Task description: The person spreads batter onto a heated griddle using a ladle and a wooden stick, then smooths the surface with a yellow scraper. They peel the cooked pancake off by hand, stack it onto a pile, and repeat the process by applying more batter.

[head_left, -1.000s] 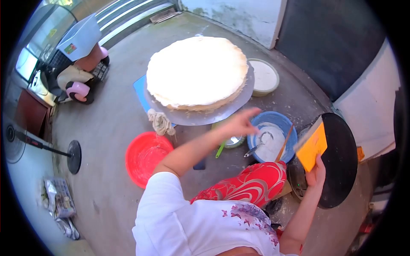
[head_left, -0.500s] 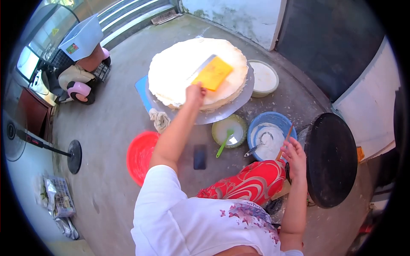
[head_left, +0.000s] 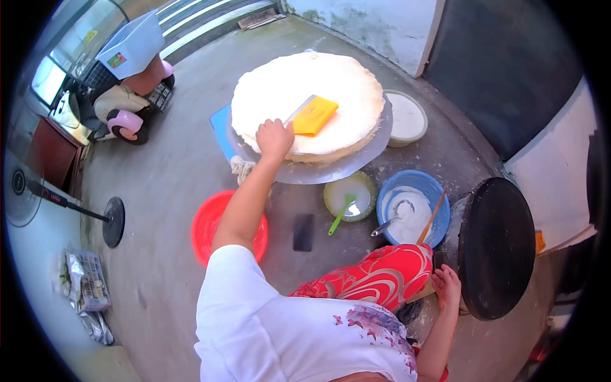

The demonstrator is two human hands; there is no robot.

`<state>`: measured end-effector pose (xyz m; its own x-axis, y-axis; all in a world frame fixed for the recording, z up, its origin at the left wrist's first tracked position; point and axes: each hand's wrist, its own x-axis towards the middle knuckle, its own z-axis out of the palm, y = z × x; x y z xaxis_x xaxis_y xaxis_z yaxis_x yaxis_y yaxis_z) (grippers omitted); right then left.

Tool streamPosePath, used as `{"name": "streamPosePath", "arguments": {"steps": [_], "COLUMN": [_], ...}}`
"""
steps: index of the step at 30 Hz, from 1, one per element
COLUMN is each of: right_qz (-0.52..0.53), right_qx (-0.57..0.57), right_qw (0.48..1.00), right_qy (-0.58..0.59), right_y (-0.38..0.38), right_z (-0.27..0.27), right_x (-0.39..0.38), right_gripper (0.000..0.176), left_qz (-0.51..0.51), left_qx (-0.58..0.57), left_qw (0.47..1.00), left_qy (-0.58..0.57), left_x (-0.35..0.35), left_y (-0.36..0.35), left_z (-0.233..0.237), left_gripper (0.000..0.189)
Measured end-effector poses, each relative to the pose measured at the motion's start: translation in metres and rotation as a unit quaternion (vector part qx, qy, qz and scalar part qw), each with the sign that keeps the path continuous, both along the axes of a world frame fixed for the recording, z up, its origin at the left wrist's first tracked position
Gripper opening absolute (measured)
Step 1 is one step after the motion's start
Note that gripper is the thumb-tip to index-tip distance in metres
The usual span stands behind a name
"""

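Left hand [head_left: 275, 139] curled at left end of yellow scraper [head_left: 316, 116] over pale round stack [head_left: 305, 79] (gripping or not, cannot tell). Right hand [head_left: 447, 286] loosely open, beside black disc [head_left: 498, 248].

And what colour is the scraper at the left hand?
The scraper is orange-yellow with one greyish edge, as the head view shows.

Grey concrete floor [head_left: 153, 191], stained white wall [head_left: 369, 28], dark door [head_left: 503, 76], pale steps [head_left: 213, 19]
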<state>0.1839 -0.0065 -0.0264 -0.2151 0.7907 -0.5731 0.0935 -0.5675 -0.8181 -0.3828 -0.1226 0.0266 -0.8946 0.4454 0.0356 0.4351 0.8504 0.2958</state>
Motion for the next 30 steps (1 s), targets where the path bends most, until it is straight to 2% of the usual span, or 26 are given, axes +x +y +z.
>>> {"name": "streamPosePath", "arguments": {"steps": [1, 2, 3, 5, 10, 13, 15, 16, 18, 19, 21, 22, 24, 25, 27, 28, 30], "right_qz": [-0.018, -0.014, -0.014, -0.015, -0.039, -0.035, -0.036, -0.037, -0.036, -0.035, -0.039, -0.043, -0.046, -0.051, -0.052, -0.053, -0.056], "right_qx": [-0.009, -0.007, -0.012, -0.016, -0.028, -0.032, -0.035, -0.036, -0.034, -0.028, -0.037, -0.045, -0.047, -0.048, -0.050, -0.051, -0.050], "right_qw": [1.000, 1.000, 1.000, 1.000, 0.999, 0.999, 0.998, 0.998, 0.998, 0.998, 0.998, 0.997, 0.997, 0.997, 0.997, 0.996, 0.996], "right_qy": [-0.010, -0.011, -0.007, -0.005, 0.012, 0.019, 0.029, 0.039, 0.038, 0.038, 0.038, 0.039, 0.041, 0.043, 0.042, 0.040, 0.048], "right_y": [-0.001, -0.003, -0.004, -0.004, -0.013, -0.016, -0.019, -0.020, -0.021, -0.021, -0.023, -0.023, -0.025, -0.026, -0.028, -0.029, -0.030], "right_z": [-0.004, -0.006, -0.006, -0.007, 0.000, -0.006, -0.011, -0.014, -0.022, -0.024, -0.025, -0.025, -0.027, -0.028, -0.029, -0.029, -0.032], "right_x": [0.003, 0.005, 0.007, 0.006, -0.006, -0.008, -0.006, -0.005, -0.001, 0.001, 0.003, 0.003, 0.004, 0.005, 0.005, 0.005, 0.007], "right_gripper": [0.027, 0.027, 0.026, 0.026, 0.026, 0.026, 0.025, 0.024, 0.024, 0.023, 0.023, 0.022, 0.022, 0.023, 0.023, 0.024, 0.024], "left_qz": [-0.011, 0.022, 0.025, 0.041, 0.033, 0.042, -0.008, -0.008, -0.086, -0.087, 0.010, 0.011, 0.170, 0.171, 0.180, 0.179, 0.162], "left_qx": [-0.067, -0.110, -0.108, -0.121, -0.125, -0.101, -0.021, -0.023, 0.164, 0.163, 0.185, 0.185, 0.150, 0.150, 0.068, 0.068, 0.050], "left_qw": [0.983, 0.991, 0.991, 0.990, 0.991, 0.994, 0.999, 0.999, 0.969, 0.969, 0.975, 0.974, 0.946, 0.946, 0.981, 0.981, 0.983], "left_qy": [0.169, 0.078, 0.076, -0.052, -0.040, -0.016, -0.036, -0.036, 0.164, 0.164, 0.126, 0.127, 0.229, 0.230, -0.014, -0.013, 0.068], "left_x": [0.004, 0.005, 0.003, -0.002, -0.006, -0.007, -0.012, -0.022, -0.043, -0.040, -0.029, -0.025, -0.016, -0.005, 0.014, 0.018, 0.022], "left_y": [0.000, 0.000, -0.003, -0.011, -0.021, -0.029, -0.042, -0.054, -0.082, -0.093, -0.110, -0.114, -0.120, -0.122, -0.127, -0.130, -0.135], "left_z": [-0.005, -0.005, -0.007, -0.014, -0.028, -0.029, -0.021, -0.034, -0.069, -0.065, -0.058, -0.062, -0.074, -0.062, -0.040, -0.043, -0.050], "left_gripper": [0.063, 0.074, 0.074, 0.083, 0.087, 0.077, 0.055, 0.055, 0.038, 0.038, 0.038, 0.038, 0.034, 0.034, 0.035, 0.035, 0.036]}}
